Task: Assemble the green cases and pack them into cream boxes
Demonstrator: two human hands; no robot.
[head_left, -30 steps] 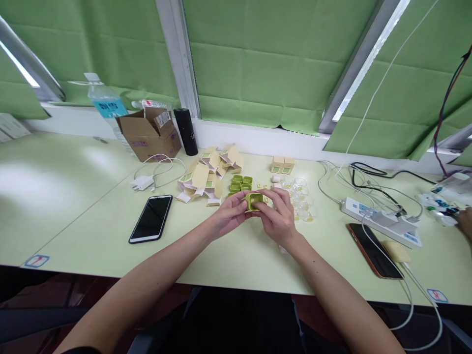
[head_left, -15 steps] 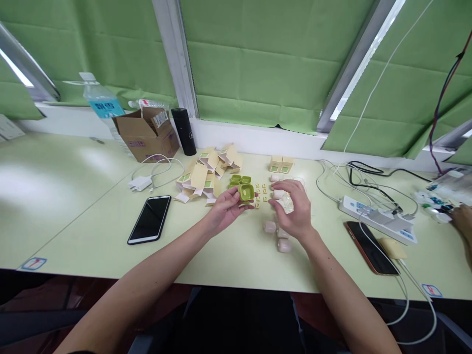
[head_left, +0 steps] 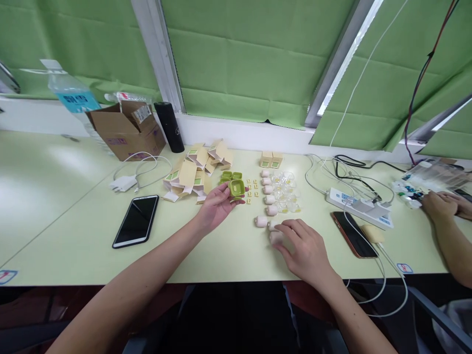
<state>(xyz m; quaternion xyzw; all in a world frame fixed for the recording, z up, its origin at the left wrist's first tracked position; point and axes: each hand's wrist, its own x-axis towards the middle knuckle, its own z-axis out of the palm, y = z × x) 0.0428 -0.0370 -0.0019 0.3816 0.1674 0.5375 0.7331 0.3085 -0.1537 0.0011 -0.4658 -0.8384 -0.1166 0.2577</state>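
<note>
My left hand (head_left: 217, 206) is closed on a small green square cup (head_left: 237, 188), held by its edge with the hollow facing me. Just behind it sit more green cups (head_left: 226, 175). My right hand (head_left: 300, 246) has its thumb and fingers round a pale pink rounded block (head_left: 276, 238) near the front of the table. Beside that block lies another pale pink block (head_left: 261, 221). Further back several more stand in a column, next to clear plastic pieces (head_left: 283, 191) with yellow bits. Small yellow clips (head_left: 249, 193) lie in two columns between my hands.
Folded cream cartons (head_left: 186, 174) lie piled at the left. Two small closed boxes (head_left: 271, 159) stand at the back. A phone (head_left: 136, 221), a cardboard box (head_left: 127, 130) and a black bottle (head_left: 169, 128) are leftward. At right are a power strip (head_left: 357, 209), cables and another person's hands (head_left: 440, 204).
My right hand has moved down towards me, from the column of blocks to the front ones. My left hand still holds the green cup. The view has shifted to the right.
</note>
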